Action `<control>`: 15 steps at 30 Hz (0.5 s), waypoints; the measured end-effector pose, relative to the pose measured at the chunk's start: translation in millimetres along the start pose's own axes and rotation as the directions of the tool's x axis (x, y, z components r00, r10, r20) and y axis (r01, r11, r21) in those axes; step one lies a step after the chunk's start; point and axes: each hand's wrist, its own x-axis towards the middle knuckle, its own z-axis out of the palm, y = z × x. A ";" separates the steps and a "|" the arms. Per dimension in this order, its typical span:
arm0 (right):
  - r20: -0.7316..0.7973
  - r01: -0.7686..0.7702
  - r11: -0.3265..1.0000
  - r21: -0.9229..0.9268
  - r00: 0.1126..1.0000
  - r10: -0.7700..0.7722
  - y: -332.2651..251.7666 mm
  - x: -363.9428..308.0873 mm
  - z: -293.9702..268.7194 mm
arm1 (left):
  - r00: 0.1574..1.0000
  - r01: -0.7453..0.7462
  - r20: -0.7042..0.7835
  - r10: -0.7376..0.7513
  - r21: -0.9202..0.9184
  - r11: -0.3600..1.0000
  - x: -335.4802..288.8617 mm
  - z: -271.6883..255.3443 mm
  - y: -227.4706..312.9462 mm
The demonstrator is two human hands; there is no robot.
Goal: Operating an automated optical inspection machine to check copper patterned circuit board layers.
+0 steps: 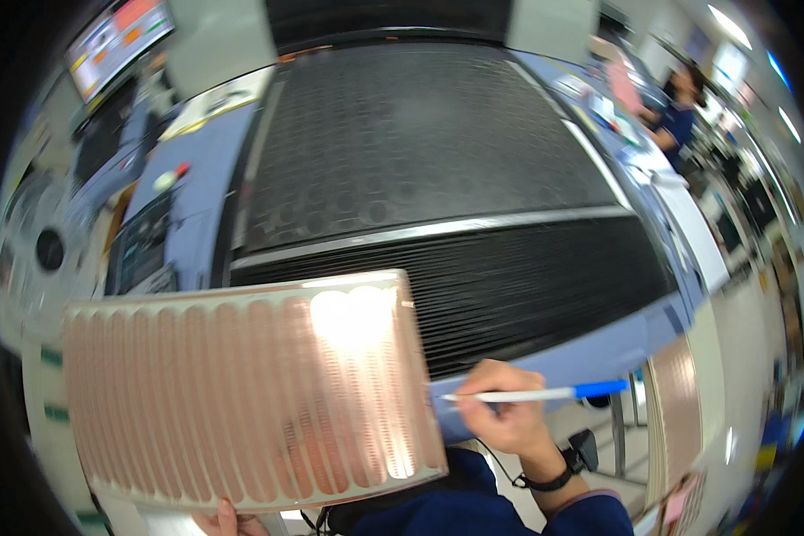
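Note:
A large thin copper-coloured circuit panel (196,402), patterned with long round-ended strips, is held up tilted at the lower left. My left hand (230,521) grips its bottom edge, with the thumb on the front and most of the fingers hidden behind. Light glares off the panel's right part. Beside its right edge, my right hand (509,424) pinches a white pen (536,394) with a blue end. The pen's tip points left toward the panel's edge; whether it touches, I cannot tell.
Ahead lies a machine's black bed (420,134), with a ribbed black cover (527,286) in front and blue side ledges (192,214). More copper-coloured panels (677,402) stand at the right. A screen (116,45) is at the far left. A person (679,116) in dark blue works at the far right.

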 end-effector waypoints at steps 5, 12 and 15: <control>-0.166 0.036 0.998 0.055 0.986 -0.026 1.6 -16.7 -16.0 | 0.992 0.033 0.122 0.020 -0.418 0.908 7.3 -69.5 -5.7; -0.116 0.047 0.998 -0.035 0.992 -0.050 13.2 -22.2 -22.8 | 0.882 -0.124 -0.461 -0.103 -0.436 0.891 -12.9 -189.9 -64.2; -0.121 0.050 0.997 -0.050 0.991 -0.056 16.4 -17.1 -14.7 | 0.798 -0.027 -0.552 -0.242 -0.435 0.900 -30.7 -287.4 -163.3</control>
